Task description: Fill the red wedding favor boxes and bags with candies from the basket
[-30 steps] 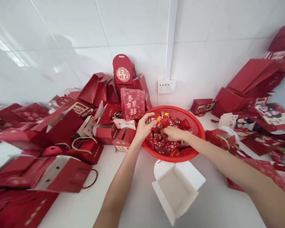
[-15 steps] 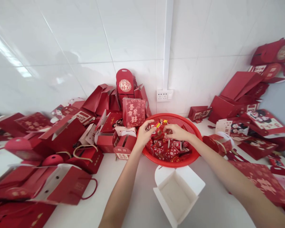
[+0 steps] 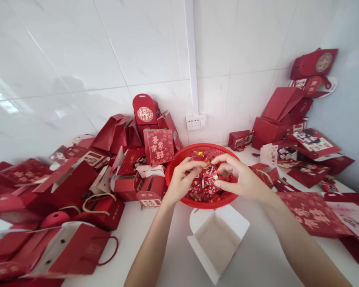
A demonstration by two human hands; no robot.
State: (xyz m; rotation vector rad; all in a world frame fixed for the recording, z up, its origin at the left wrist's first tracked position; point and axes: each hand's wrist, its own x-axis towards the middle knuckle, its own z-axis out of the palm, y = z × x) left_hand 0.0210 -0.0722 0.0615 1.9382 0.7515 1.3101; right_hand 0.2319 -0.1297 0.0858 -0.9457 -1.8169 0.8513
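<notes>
A red plastic basket [image 3: 173, 169] holds many red-wrapped candies [image 3: 202, 185]. My left hand [image 3: 182, 177] is over its left side, fingers and thumb closed around a red-wrapped candy, partly hidden. My right hand [image 3: 243, 179] is above the right side, with thumb and fingers curled around a small red-wrapped candy [image 3: 216, 177] with a pale figure on it. Just in front of the basket stands an open white box [image 3: 218, 243], its flaps spread and its bare inside showing.
Red gift boxes [image 3: 86, 247] with cord handles crowd the left of the white table [image 3: 175, 255]. Upright boxes [image 3: 159, 145] stand behind the basket by the tiled wall. More red boxes [image 3: 271, 131] are stacked at right, with a flat patterned one [image 3: 314, 215] nearer.
My right hand has come up and toward me from the candies, now with a candy at its fingertips. My left hand stays over the basket's left side. The view has shifted right.
</notes>
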